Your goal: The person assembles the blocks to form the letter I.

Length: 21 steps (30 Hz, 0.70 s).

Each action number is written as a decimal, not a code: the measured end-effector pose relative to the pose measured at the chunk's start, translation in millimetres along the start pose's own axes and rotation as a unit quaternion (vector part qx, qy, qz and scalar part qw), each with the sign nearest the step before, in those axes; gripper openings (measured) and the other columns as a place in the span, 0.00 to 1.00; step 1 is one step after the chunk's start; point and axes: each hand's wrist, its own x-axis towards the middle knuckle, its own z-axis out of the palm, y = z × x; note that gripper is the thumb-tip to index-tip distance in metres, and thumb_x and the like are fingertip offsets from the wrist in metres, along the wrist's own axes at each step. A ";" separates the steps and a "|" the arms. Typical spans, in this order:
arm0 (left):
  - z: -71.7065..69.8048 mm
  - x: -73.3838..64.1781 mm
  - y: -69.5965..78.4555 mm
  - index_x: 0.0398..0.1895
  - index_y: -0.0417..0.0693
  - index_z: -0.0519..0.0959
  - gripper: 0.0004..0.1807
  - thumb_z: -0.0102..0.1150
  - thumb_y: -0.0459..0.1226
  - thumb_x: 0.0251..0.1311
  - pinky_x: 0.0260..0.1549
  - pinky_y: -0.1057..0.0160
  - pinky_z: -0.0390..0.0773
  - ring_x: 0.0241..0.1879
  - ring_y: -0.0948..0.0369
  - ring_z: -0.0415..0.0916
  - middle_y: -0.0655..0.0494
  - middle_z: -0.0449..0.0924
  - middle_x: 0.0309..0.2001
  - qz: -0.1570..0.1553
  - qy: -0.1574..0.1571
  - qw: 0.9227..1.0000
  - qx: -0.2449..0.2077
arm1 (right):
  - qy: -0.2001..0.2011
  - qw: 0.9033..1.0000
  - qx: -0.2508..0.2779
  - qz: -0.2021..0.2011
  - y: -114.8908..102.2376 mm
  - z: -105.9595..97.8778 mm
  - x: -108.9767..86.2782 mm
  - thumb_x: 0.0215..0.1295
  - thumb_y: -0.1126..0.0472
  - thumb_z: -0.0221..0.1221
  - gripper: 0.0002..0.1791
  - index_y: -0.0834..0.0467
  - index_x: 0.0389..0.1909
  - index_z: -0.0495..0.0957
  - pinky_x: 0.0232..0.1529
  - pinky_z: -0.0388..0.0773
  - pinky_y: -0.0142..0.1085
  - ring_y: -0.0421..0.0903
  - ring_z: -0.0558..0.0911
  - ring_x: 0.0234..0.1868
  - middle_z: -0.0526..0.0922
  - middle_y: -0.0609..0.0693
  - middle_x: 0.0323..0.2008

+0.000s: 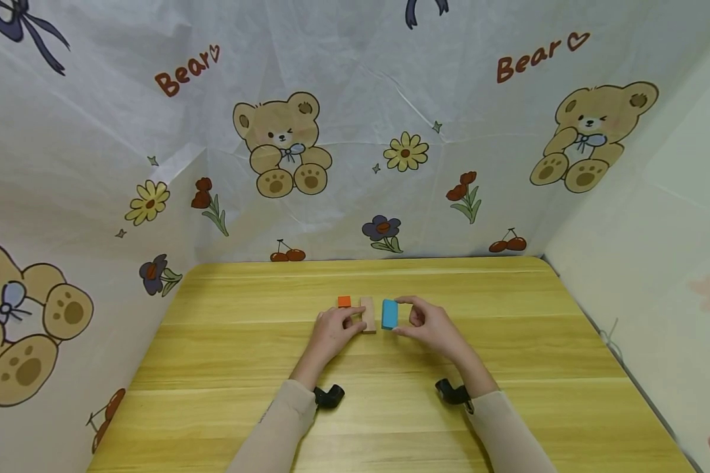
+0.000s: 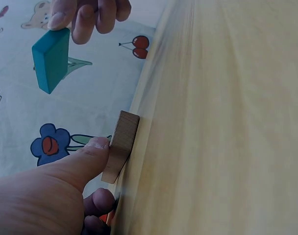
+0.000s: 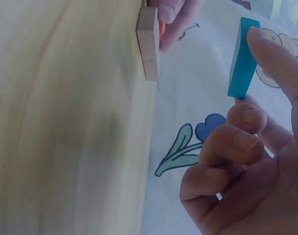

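Right fingers (image 3: 257,122) around blue block (image 3: 242,56)

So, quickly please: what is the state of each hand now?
Left hand: thumb touches the plain wooden block lying on the table.
Right hand: pinches the blue block, lifted.
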 end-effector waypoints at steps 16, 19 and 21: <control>0.1 -1.3 -0.4 0.62 0.60 0.87 0.20 0.69 0.48 0.69 0.45 0.57 0.63 0.31 0.64 0.67 0.65 0.75 0.23 -0.006 -0.002 1.000 -0.003 | -0.028 0.999 0.011 0.016 -2.7 15.7 -2.0 0.62 0.54 0.77 0.32 0.50 0.67 0.79 0.29 0.65 0.33 0.41 0.66 0.25 0.69 0.45 0.24; 0.0 -1.2 -0.6 0.62 0.61 0.87 0.20 0.69 0.49 0.70 0.46 0.57 0.64 0.31 0.64 0.67 0.65 0.74 0.23 -0.004 -0.004 1.000 -0.002 | -0.032 0.999 0.008 0.024 -1.7 18.8 -1.8 0.61 0.53 0.77 0.33 0.48 0.67 0.79 0.28 0.65 0.33 0.41 0.66 0.25 0.69 0.45 0.24; -0.2 -1.2 -0.7 0.62 0.60 0.87 0.20 0.69 0.49 0.70 0.45 0.57 0.63 0.31 0.64 0.67 0.65 0.74 0.23 -0.003 -0.004 1.000 0.000 | -0.033 0.999 0.007 0.027 -2.0 20.5 -1.8 0.61 0.53 0.78 0.33 0.48 0.67 0.79 0.28 0.65 0.33 0.42 0.65 0.24 0.68 0.45 0.24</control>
